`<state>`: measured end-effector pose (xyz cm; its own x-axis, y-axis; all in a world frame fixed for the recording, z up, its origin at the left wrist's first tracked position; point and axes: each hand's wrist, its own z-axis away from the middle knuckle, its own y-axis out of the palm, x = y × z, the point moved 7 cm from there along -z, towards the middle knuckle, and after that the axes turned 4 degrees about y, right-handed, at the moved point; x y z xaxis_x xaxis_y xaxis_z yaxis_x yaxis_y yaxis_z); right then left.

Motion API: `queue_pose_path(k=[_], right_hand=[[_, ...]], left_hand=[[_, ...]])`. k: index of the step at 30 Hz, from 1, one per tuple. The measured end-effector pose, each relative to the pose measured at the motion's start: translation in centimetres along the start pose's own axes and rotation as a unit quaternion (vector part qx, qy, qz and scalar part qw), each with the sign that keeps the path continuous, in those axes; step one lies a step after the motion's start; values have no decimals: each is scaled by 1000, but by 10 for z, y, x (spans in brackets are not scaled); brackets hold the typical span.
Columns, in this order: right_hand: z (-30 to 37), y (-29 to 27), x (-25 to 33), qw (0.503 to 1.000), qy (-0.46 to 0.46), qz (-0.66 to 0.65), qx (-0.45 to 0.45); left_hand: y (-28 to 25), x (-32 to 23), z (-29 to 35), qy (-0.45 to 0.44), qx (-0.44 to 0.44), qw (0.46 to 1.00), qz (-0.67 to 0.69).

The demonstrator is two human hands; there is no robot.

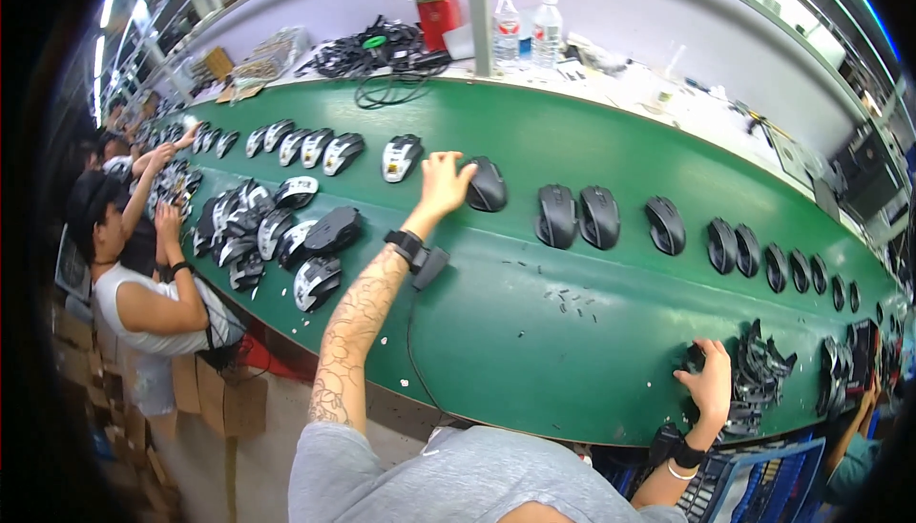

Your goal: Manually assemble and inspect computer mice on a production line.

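Note:
My left hand (445, 184) reaches over the green bench, fingers apart and curved. Its thumb is at the left edge of a black computer mouse (488, 185) in the far row; nothing shows inside the hand. To its left stands a mouse with a white and grey body (402, 157), its top cover absent. At the near right, my right hand (709, 380) curls its thumb and fingers around a dark plastic part (695, 359), partly hidden by the fingers. Beside it lies a pile of black plastic mouse parts (760, 370).
Several covered mice (665, 225) line the bench to the right. Uncovered mice (317, 282) are heaped at the left, near a person in a white top (157, 299). Small black pieces (563, 302) lie mid-bench. Water bottles (546, 31) and cables (377, 51) sit along the back.

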<state>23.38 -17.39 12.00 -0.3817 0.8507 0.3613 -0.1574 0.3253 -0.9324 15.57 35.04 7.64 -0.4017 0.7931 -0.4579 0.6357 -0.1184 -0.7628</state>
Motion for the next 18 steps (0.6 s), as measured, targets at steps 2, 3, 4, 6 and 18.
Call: queue_pose_path(k=[2,3,4,6,18], right_hand=[[2,-7,33,998,-39,-49,4],[4,-10,52,993,-66,-97,8],[6,-10,67,992,-79,-98,15],[13,-8,103,965,-169,-194,44],[32,82,165,681,-107,-559,461]], left_hand=[[-15,-20,21,9,-21,998,50],[-25,-38,34,40,-19,996,74],[-31,-61,46,74,-15,992,101],[-41,-115,80,100,63,939,323],[-54,-183,202,78,297,759,574]])
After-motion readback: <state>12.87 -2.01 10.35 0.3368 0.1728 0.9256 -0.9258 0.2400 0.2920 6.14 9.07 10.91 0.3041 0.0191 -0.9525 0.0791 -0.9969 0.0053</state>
